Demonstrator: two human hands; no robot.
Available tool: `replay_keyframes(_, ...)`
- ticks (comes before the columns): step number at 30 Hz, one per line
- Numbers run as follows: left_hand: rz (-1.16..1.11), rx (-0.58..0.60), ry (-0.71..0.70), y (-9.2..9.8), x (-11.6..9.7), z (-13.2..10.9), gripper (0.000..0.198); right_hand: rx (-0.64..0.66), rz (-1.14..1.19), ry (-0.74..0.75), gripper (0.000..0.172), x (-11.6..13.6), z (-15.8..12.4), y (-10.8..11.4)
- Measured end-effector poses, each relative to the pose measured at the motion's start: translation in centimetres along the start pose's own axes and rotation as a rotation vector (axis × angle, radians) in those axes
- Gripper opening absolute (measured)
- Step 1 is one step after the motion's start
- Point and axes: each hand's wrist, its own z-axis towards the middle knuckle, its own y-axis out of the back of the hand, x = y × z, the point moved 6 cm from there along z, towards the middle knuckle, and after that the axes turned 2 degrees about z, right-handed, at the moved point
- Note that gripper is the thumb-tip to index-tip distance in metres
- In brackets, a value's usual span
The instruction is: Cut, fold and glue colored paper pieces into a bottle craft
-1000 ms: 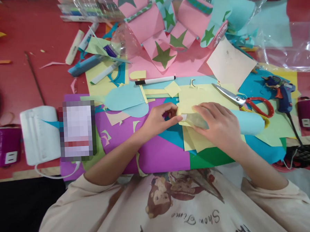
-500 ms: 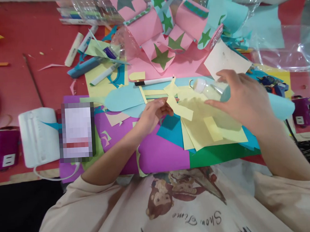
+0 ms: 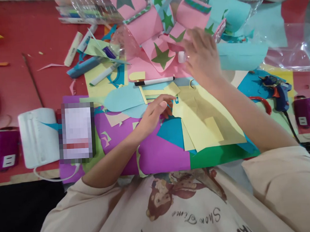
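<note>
My right hand [image 3: 203,56] is closed over a clear bottle, whose white cap [image 3: 182,56] sticks out to the left of the fingers. Light-blue paper [image 3: 242,56] extends to the right from behind that hand, apparently rolled around the bottle. Most of the bottle is hidden. Over the middle of the table, my left hand [image 3: 158,110] has curled fingers at a small yellow paper cutout [image 3: 177,109]. The cutout blends into the yellow sheets [image 3: 207,122] beneath it, and the fingertips are partly hidden.
Pink paper pieces with green stars [image 3: 161,56] stand at the back. A black-capped marker [image 3: 154,81] lies above my left hand. At right are a blue glue gun [image 3: 281,95] and a red handle [image 3: 263,103]. A white device [image 3: 39,137] and a blurred-out screen [image 3: 77,132] sit at left.
My right hand has moved up and to the left, and the bottle with the light-blue paper has moved with it. The yellow cutout has turned at my left hand, which stays about in place.
</note>
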Motion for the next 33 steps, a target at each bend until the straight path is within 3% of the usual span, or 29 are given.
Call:
replay_keyframes(3,0.211,-0.087,-0.137,0.5,-0.7,-0.2,0.055,0.094,0.098,0.175,0.038,3.4,0.3,-1.3)
replay_keyframes(6,0.424,-0.226,-0.277,1.3,-1.6,-0.7,0.055,0.107,0.121,0.222,0.027,5.1,0.4,-2.8)
replay_keyframes(9,0.616,-0.368,-0.491,1.6,-2.9,-1.5,0.045,0.121,0.213,0.190,0.014,5.0,0.5,-4.3)
replay_keyframes(12,0.686,-0.437,-0.703,1.3,-4.0,-2.4,0.034,0.101,0.368,0.126,0.009,3.9,0.2,-4.3)
replay_keyframes(15,0.731,-0.460,-0.740,1.2,-4.1,-2.5,0.029,-0.005,0.601,0.012,0.005,2.3,-1.1,-2.5)
replay_keyframes(18,0.897,-0.480,-0.626,1.6,-3.8,-1.8,0.038,-0.151,0.947,-0.131,0.004,0.4,-3.5,-0.6)
replay_keyframes(23,1.111,-0.380,-0.501,1.9,-4.0,0.0,0.047,-0.195,1.426,-0.310,0.020,-1.3,-7.1,-1.4)
replay_keyframes(28,1.355,-0.054,-0.585,-0.6,-4.6,1.9,0.030,-0.177,1.645,-0.367,0.029,-1.2,-8.4,-3.8)
replay_keyframes(33,1.561,0.028,-0.677,-2.4,-5.1,2.5,0.026,-0.069,1.754,-0.284,0.023,-0.2,-8.8,-4.3)
